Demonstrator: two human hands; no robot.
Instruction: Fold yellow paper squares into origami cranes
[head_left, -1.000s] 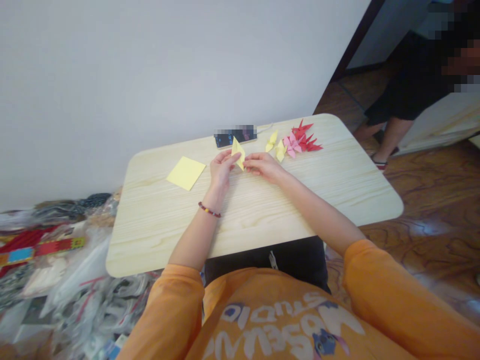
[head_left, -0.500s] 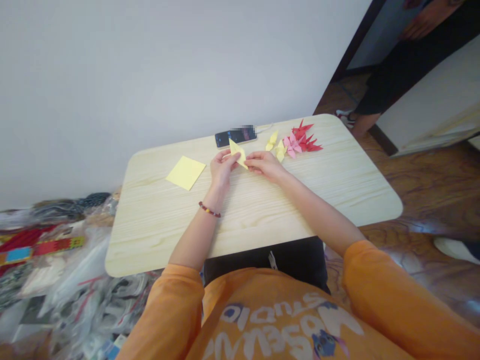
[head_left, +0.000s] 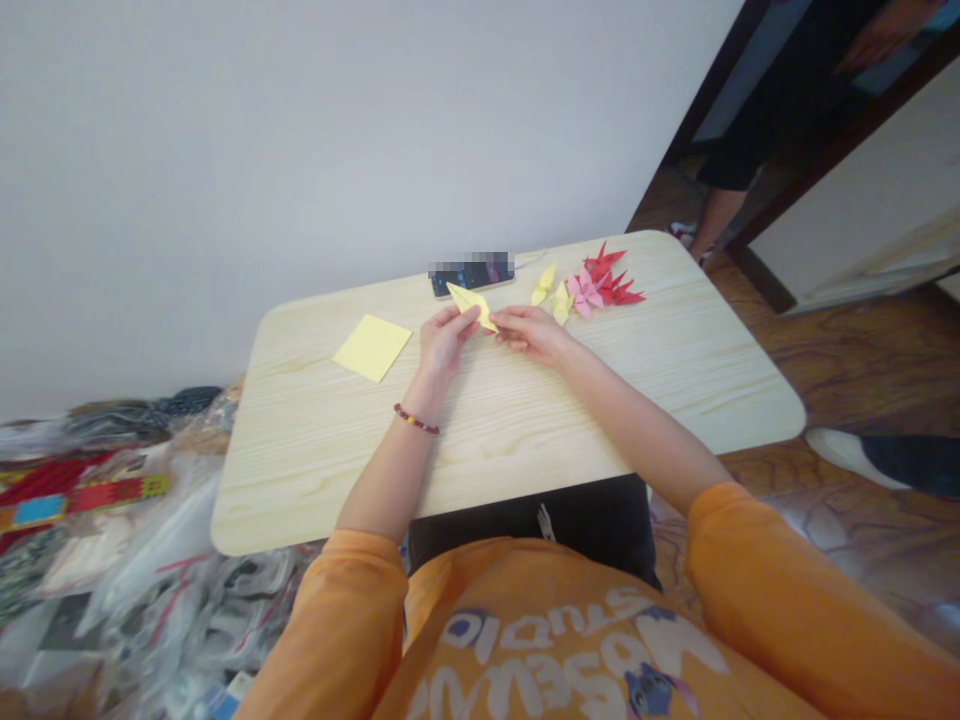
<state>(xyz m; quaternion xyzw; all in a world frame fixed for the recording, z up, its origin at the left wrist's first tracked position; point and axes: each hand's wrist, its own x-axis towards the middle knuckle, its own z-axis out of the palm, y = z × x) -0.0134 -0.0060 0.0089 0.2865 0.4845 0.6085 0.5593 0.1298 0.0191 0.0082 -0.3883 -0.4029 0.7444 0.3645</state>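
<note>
A folded yellow paper piece [head_left: 470,303] is pinched between both my hands above the far middle of the light wooden table [head_left: 315,450]. My left hand [head_left: 444,340] grips its near left side with closed fingers. My right hand [head_left: 534,333] pinches its right end. A flat yellow paper square [head_left: 372,347] lies to the left of my hands. To the right lie two small yellow folded pieces [head_left: 551,291], a pink one [head_left: 583,292] and red ones [head_left: 611,277].
A dark phone [head_left: 472,274] lies at the table's far edge by the white wall. Plastic bags and coloured clutter [head_left: 97,540] fill the floor at left. Another person's legs [head_left: 731,190] stand in the doorway at upper right. A shoe [head_left: 885,462] lies on the wooden floor.
The yellow folded piece has tipped from upright to lying flatter, pointing left. The person at the doorway has moved farther back and a shoe has come into view at right.
</note>
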